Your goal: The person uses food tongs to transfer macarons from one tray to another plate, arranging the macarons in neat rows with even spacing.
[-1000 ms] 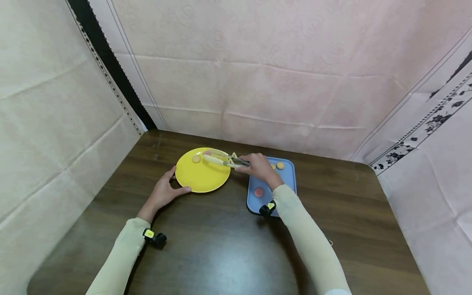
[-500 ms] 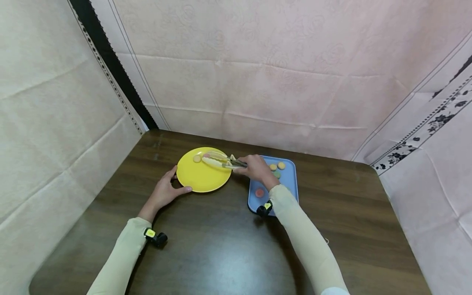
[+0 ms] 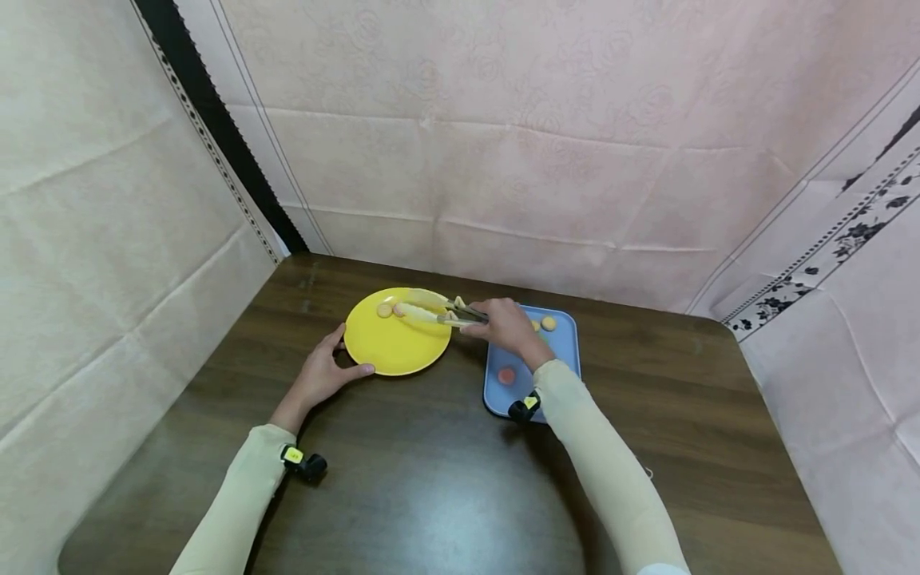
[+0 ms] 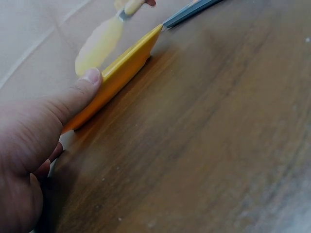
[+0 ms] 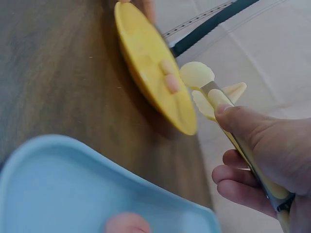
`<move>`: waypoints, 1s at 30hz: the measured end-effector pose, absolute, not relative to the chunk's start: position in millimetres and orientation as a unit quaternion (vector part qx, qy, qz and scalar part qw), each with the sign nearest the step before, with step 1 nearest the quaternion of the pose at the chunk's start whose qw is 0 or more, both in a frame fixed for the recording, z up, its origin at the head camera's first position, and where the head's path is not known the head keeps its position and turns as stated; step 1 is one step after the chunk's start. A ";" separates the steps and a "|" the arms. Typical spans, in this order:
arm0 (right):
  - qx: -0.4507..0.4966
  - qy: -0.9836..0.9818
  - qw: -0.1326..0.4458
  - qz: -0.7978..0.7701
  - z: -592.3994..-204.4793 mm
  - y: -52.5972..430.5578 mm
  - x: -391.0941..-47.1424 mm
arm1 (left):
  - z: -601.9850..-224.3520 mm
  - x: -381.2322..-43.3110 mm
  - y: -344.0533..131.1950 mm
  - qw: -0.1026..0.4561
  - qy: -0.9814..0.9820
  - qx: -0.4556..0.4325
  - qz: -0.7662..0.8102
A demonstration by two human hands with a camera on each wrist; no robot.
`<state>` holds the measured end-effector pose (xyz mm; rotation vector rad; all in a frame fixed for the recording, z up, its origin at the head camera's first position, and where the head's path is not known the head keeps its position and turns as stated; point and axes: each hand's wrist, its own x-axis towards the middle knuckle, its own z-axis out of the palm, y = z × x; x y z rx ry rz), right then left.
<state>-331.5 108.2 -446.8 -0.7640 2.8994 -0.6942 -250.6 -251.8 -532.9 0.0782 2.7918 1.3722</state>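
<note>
My left hand (image 3: 321, 373) holds the near left rim of a round yellow plate (image 3: 391, 351). In the left wrist view its thumb (image 4: 82, 92) lies on the rim, with fingers partly hidden below. My right hand (image 3: 506, 326) grips tongs (image 5: 248, 155) with metal arms and cream, scoop-like heads. The tong heads (image 3: 420, 314) reach over the plate from the right; in the right wrist view they stand apart. Two small, round macaron-like pieces lie side by side on the plate, a yellowish one (image 3: 384, 310) and a pink one (image 5: 172, 83) close to the tong tips.
A blue rectangular tray (image 3: 496, 395) stands right of the plate, partly under my right forearm. On it show a pink piece (image 3: 506, 375) and a yellow piece (image 3: 549, 323), with another half hidden by my hand. A pale cloth (image 3: 503, 160) hangs behind the brown table (image 3: 402, 479).
The pink piece has shifted slightly left and nearer on the plate, ending beside the yellowish one. The right hand dipped left, then moved back right with the tongs. My left hand stays on the rim.
</note>
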 end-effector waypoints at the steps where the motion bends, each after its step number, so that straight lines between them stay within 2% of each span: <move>1: -0.249 0.940 0.028 -0.233 -442.3 111.9 -329.5 | -532.7 -250.4 -251.9 0.013 0.896 0.025 0.443; 8: -0.282 0.929 -0.050 -0.234 -412.9 146.2 -310.4 | -531.9 -250.2 -251.6 0.013 0.897 0.026 0.440; 11: -0.281 0.926 -0.065 -0.242 -401.6 162.2 -299.6 | -532.1 -249.8 -251.0 0.016 0.896 0.026 0.442; 20: -0.222 0.945 -0.069 -0.231 -384.9 213.3 -261.4 | -529.8 -250.6 -251.3 0.012 0.898 0.028 0.439; 30: -0.190 0.954 -0.070 -0.221 -402.9 264.0 -224.8 | -531.5 -249.5 -250.6 0.011 0.900 0.028 0.435</move>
